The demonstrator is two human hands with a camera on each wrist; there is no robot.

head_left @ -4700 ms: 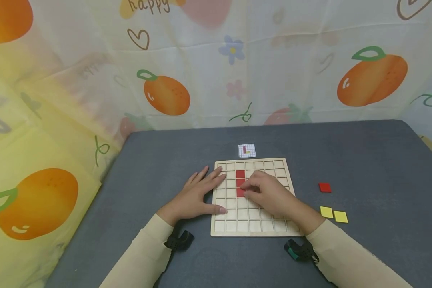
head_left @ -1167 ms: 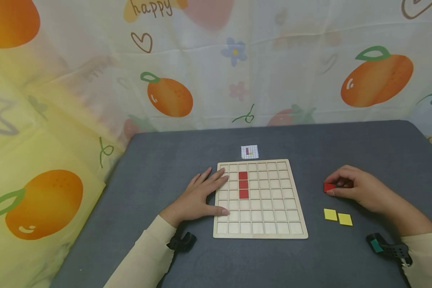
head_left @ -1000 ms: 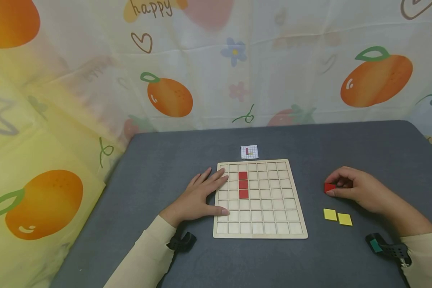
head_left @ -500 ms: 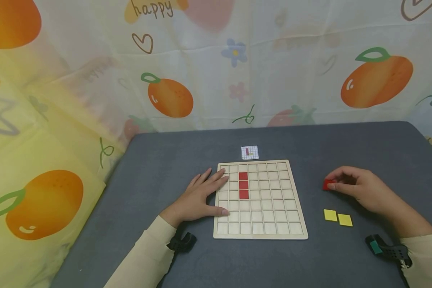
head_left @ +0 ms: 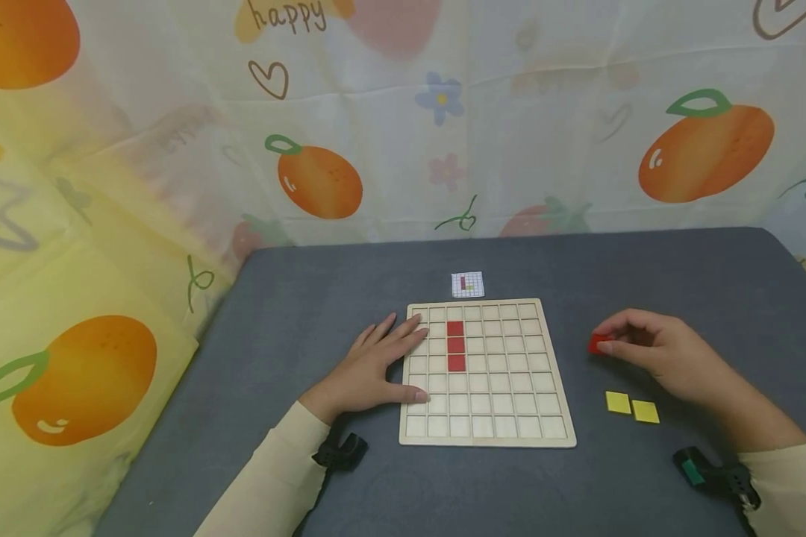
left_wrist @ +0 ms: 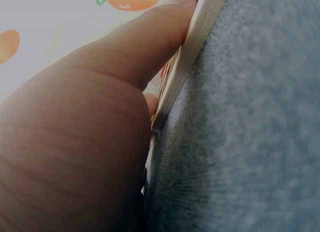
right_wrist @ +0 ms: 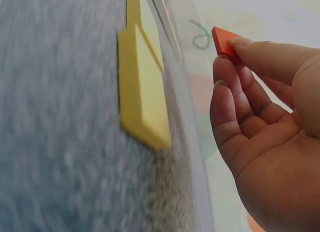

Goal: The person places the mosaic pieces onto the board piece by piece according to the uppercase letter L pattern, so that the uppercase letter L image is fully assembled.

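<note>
In the head view, my right hand [head_left: 658, 347] pinches a red square tile [head_left: 598, 344] between thumb and fingers, right of the wooden grid board [head_left: 490, 442]. The right wrist view shows that red tile [right_wrist: 223, 42] raised off the table at the fingertips. My left hand [head_left: 372, 367] lies spread with straight fingers on the board's left edge. Three red tiles [head_left: 456, 345] stand in one column of the board's cells. In the left wrist view, the left thumb [left_wrist: 155, 37] rests on the board's rim [left_wrist: 192, 52].
Two yellow tiles [head_left: 632, 407] lie side by side on the grey table [head_left: 336, 291], right of the board. Behind the board is a small printed grid card [head_left: 467, 284] with a red and yellow pattern. A fruit-print cloth [head_left: 389, 149] hangs at the back.
The right hand has gone from the board to the lone red tile on the right, gripped it, lifted it and shifted it slightly left. The left hand keeps its place on the board.
</note>
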